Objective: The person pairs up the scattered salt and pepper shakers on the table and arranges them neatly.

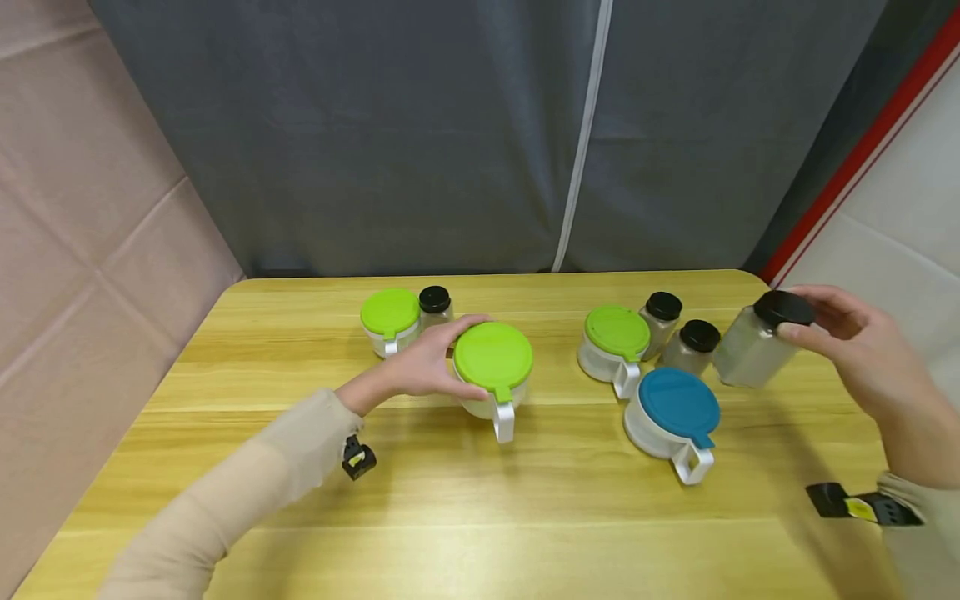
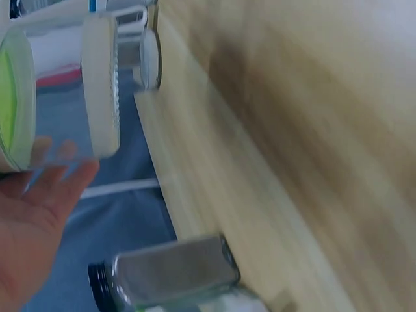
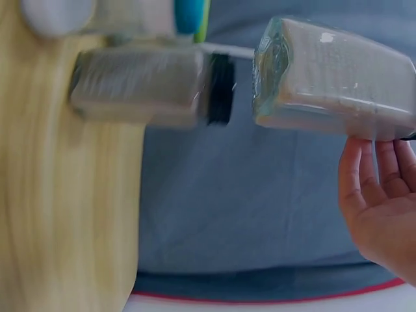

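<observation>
My left hand (image 1: 429, 363) grips a clear seasoning pot with a green lid (image 1: 493, 360) by its side, thumb and fingers spread around the body. The pot's white handle points towards me. In the left wrist view this pot (image 2: 62, 91) hangs above the wooden surface. On the right, my right hand (image 1: 862, 346) pinches a square glass jar (image 1: 750, 354) near its black lid, tilting it slightly. The right wrist view shows that jar (image 3: 338, 78) raised, its pale contents visible and the fingers under its lid end.
A blue-lidded pot (image 1: 678, 404), another green-lidded pot (image 1: 615, 333) and two black-lidded jars (image 1: 662, 307) stand close together left of the right hand. Behind the left hand are a green-lidded pot (image 1: 390, 313) and a jar (image 1: 435, 302). A grey curtain (image 1: 375, 142) borders the table's back edge.
</observation>
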